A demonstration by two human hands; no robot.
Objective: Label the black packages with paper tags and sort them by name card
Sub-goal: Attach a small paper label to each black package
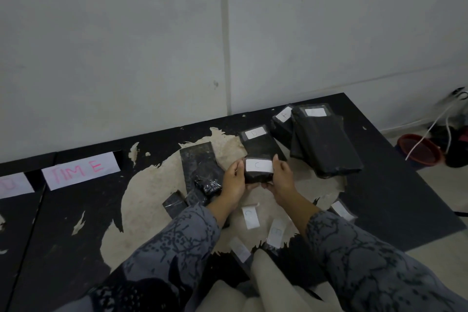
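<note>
I hold a small black package (255, 178) between both hands above the worn mat; a white paper tag (258, 165) marked C lies on its top. My left hand (233, 180) grips its left side and my right hand (282, 177) its right side. Behind it lies a black package tagged D (260, 143). Further right are a package tagged F (282, 121) and a large package (326, 142) with a white tag. Untagged black packages (201, 167) lie to the left. A name card reading TIM E (79, 170) sits far left.
Loose paper tags (250, 216) lie on the mat near my wrists, with others (276, 233) closer to me. A second name card (12, 186) is cut off at the left edge. A grey wall stands behind. A red bowl (419, 151) and white cables sit on the floor at right.
</note>
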